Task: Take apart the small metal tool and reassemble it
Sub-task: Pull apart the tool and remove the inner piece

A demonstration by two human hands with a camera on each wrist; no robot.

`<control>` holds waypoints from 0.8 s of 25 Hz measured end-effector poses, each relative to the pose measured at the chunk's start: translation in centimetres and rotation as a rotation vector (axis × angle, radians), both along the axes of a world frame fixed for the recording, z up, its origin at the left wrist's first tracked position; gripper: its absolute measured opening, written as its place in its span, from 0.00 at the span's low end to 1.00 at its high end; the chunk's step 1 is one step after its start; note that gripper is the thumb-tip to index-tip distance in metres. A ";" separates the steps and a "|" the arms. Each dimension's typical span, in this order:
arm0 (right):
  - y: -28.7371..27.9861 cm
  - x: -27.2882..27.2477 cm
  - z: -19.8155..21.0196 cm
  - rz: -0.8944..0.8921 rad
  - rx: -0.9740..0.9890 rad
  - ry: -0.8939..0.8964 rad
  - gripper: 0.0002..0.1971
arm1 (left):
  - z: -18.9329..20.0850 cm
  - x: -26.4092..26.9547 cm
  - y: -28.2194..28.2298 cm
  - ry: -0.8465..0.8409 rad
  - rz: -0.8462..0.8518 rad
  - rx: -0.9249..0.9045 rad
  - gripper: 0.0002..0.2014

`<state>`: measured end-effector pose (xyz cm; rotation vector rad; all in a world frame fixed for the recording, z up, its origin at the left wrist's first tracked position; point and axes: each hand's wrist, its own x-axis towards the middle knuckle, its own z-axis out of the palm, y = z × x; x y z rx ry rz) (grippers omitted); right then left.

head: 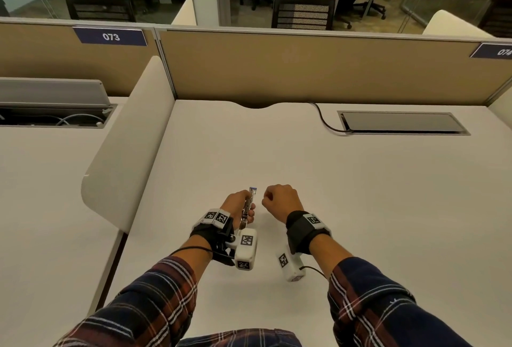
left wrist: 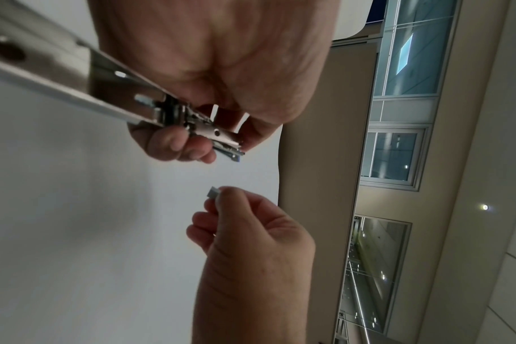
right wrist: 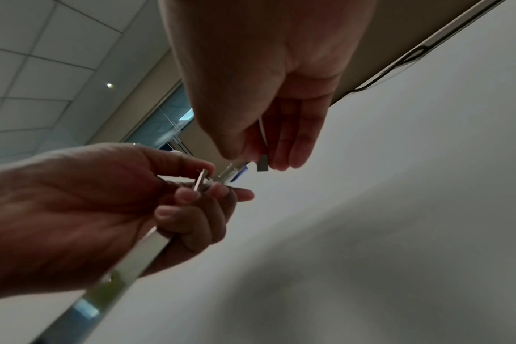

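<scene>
Held above the near middle of the white desk, clear of its surface: the small metal tool, a long silvery stapler-like body with a blue tip at its far end, pointing away toward the tan partition. Gripped in the left hand, fingers curled round the underside near the tip, thumb on the opposite side. Just beside it, not touching, the right hand, thumb and forefinger pinched together on a small flat metal strip, the other fingers loosely curled alongside. End of that strip seen poking from the fingertips in the left wrist view, near the tool's blue tip yet apart from it. Exact kind of strip: too small to tell. Farther back, near the desk's far right corner, a closed dark cable hatch with a black cable running into it. Plaid sleeves and strapped-on wrist cameras on both forearms.
</scene>
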<state>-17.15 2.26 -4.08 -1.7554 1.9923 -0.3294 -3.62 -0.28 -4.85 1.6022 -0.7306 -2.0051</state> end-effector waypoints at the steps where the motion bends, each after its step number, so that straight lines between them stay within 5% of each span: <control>1: 0.0 0.0 0.3 0.002 -0.014 -0.010 0.11 | 0.1 0.1 0.1 0.001 -0.001 0.004 0.05; 10: -0.1 1.3 1.9 0.053 -0.085 -0.171 0.12 | 0.5 0.2 0.4 0.024 -0.048 0.065 0.05; 20: 0.1 1.2 1.5 0.112 0.010 -0.091 0.13 | 1.2 0.1 0.9 0.108 -0.084 0.079 0.07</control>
